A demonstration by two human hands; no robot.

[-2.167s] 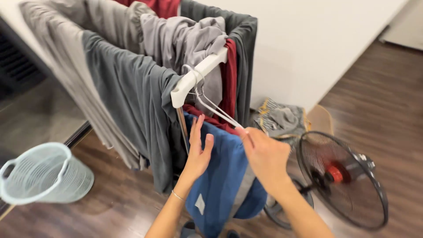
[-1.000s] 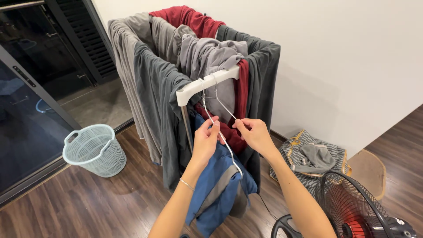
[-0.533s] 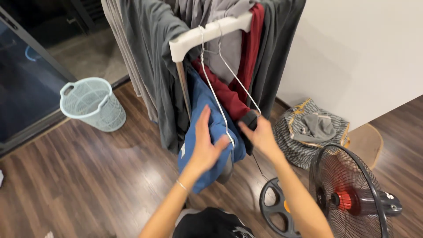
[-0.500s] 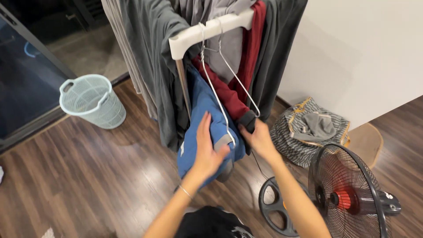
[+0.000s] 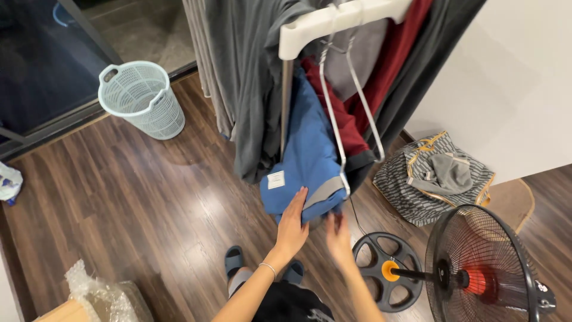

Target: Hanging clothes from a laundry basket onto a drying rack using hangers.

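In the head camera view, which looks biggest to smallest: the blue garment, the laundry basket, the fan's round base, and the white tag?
1. Blue garment, touched by the left hand.
2. Pale laundry basket, though it stands farther away, so true size is unsure.
3. Fan's round base.
4. White tag, clearly smallest.

Both hands point(image 5: 316, 229) touch blue garment point(image 5: 307, 161) — hanger point(image 5: 348, 119) above.
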